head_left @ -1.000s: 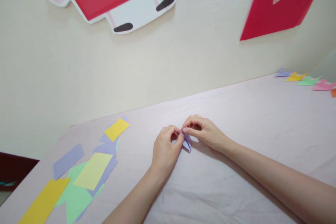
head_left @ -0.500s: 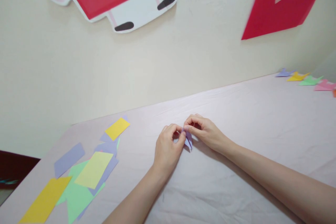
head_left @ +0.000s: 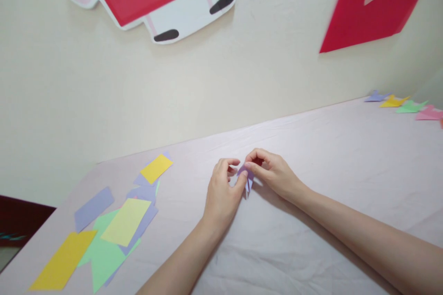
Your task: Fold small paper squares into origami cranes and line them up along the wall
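A small folded piece of purple paper (head_left: 249,181) is up between my two hands above the tablecloth, its split points hanging down. My right hand (head_left: 268,166) pinches its upper edge between thumb and forefinger. Against the paper's left side rests the thumb of my left hand (head_left: 223,184), while that hand's forefinger is raised away from it, leaving a gap. My fingers cover part of the fold, so its full shape is hidden.
Loose yellow paper (head_left: 64,260), green paper (head_left: 105,258) and purple paper (head_left: 93,208) lie overlapping at the left. Several folded paper figures, including a green one (head_left: 411,107), line the far right edge. Behind the table rises a wall with a red sign (head_left: 377,14).
My left forefinger has lifted off the purple paper and spread from the thumb. The paper has turned slightly in my right hand's pinch.
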Demonstrator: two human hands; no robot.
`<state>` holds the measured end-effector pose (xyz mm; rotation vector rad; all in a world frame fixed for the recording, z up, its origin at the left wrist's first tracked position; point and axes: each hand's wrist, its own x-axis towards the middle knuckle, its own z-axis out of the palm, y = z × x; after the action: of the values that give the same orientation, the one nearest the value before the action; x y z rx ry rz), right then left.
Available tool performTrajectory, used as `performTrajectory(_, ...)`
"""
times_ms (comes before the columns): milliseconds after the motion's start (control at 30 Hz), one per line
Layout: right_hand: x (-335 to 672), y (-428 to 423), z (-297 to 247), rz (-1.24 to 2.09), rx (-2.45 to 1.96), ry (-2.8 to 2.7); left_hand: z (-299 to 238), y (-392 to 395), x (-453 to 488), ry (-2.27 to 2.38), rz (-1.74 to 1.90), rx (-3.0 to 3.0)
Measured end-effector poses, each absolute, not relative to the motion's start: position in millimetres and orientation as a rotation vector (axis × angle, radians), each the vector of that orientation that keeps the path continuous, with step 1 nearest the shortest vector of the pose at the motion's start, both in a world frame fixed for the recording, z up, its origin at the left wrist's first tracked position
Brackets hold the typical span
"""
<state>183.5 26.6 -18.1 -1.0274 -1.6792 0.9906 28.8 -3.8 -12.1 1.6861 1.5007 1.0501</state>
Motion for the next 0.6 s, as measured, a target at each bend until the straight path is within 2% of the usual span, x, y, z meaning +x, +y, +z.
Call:
performTrajectory(100, 185, 27, -16, 0.907, -1.03, -1.579, -10, -9, 39, 1.409, 1.129, 1.269)
performTrajectory(267, 185, 26, -16, 0.834, -0.99, -1.524, -4, -15, 50, 1.026, 1.003, 0.799)
performTrajectory(400, 184, 23, -15, 0.836, -0.979, -1.68, -6, -11, 49, 0.975, 1.039, 0.831)
performTrajectory(600, 184, 20, -11, 0.42, -0.935, -1.94, -11, -10, 46, 1.058, 1.051, 1.188)
